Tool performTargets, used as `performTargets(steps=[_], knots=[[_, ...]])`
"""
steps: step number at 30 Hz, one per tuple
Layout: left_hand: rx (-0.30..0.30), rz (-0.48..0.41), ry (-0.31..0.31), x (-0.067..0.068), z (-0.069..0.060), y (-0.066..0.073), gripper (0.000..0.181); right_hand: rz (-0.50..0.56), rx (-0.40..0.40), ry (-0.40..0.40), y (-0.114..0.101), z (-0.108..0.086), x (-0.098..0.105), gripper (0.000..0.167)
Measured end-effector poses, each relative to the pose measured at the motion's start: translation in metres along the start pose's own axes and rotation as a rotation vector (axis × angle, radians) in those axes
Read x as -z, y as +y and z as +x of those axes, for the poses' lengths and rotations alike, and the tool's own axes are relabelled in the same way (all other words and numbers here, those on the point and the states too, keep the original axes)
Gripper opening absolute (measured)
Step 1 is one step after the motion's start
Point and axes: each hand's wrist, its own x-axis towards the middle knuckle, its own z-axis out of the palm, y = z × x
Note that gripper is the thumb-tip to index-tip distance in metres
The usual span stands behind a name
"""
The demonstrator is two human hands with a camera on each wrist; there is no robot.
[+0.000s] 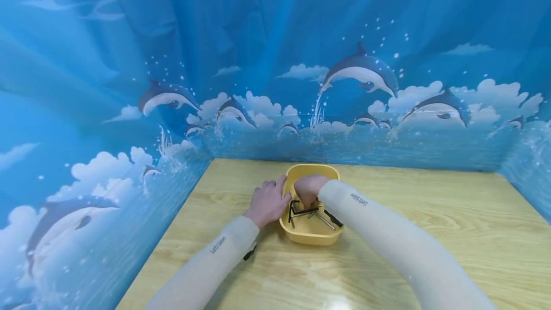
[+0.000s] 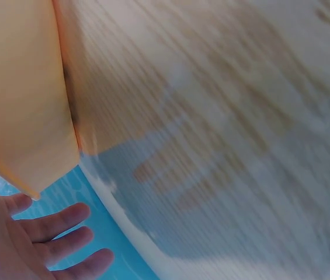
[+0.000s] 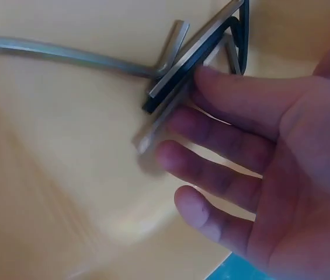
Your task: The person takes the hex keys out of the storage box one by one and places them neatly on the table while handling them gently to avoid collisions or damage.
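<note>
A yellow plastic basin [image 1: 311,239] stands on the table with several L-shaped hex keys [image 1: 326,221] in it, some silver and some black. My left hand [image 1: 268,201] rests at the basin's left rim, thumb and index finger over the edge. In the left wrist view, the other fingers of the left hand [image 2: 54,239] extend loosely outside the wall. My right hand [image 1: 311,189] reaches down inside the basin. In the right wrist view, thumb and index finger of the right hand [image 3: 258,157] pinch a silver hex key [image 3: 156,125] beside the crossed keys. Its remaining fingers curve loosely.
The wood-grain table [image 1: 430,214] stretches out on both sides of the basin. A blue curtain [image 1: 267,75] printed with dolphins hangs along the back and sides. Dark straps [image 1: 249,252] show at the wrists.
</note>
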Motion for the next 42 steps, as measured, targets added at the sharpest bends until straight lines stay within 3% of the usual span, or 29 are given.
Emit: performTargets(steps=[7, 23, 35, 42], knots=[[-0.010, 0.005, 0.011, 0.001, 0.004, 0.000, 0.057, -0.061, 0.014, 0.007, 0.003, 0.001, 0.002, 0.028], [-0.011, 0.012, 0.009, 0.001, 0.002, 0.006, 0.058, -0.153, 0.052, 0.069, 0.003, -0.003, -0.008, 0.031], [-0.013, 0.022, 0.006, 0.002, 0.002, 0.004, 0.057, -0.094, 0.127, 0.049, 0.006, -0.014, 0.000, 0.032], [-0.001, 0.003, -0.002, 0.001, 0.000, 0.002, 0.057, -0.031, 0.156, 0.050, 0.013, -0.029, 0.003, 0.044]])
